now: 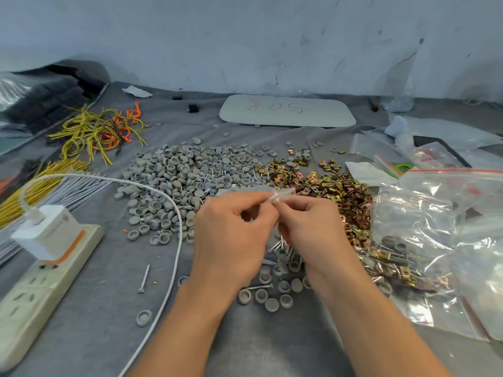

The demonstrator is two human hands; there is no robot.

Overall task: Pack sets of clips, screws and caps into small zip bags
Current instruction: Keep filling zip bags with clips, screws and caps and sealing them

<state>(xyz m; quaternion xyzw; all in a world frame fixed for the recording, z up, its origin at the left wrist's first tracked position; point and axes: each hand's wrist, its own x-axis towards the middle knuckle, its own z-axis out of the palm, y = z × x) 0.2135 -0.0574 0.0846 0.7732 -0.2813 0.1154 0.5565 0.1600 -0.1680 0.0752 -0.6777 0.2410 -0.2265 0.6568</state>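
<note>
My left hand and my right hand meet at the table's middle, both pinching a small clear zip bag held between the fingertips. Behind them lies a wide heap of grey caps. A heap of brass-coloured clips spreads to the right of it. Screws and loose caps lie under my hands. One lone screw rests to the left.
A white power strip with a charger and its cable sits at the left. Yellow and orange wires lie behind it. Large clear bags with filled packets pile at the right. A white board lies by the wall.
</note>
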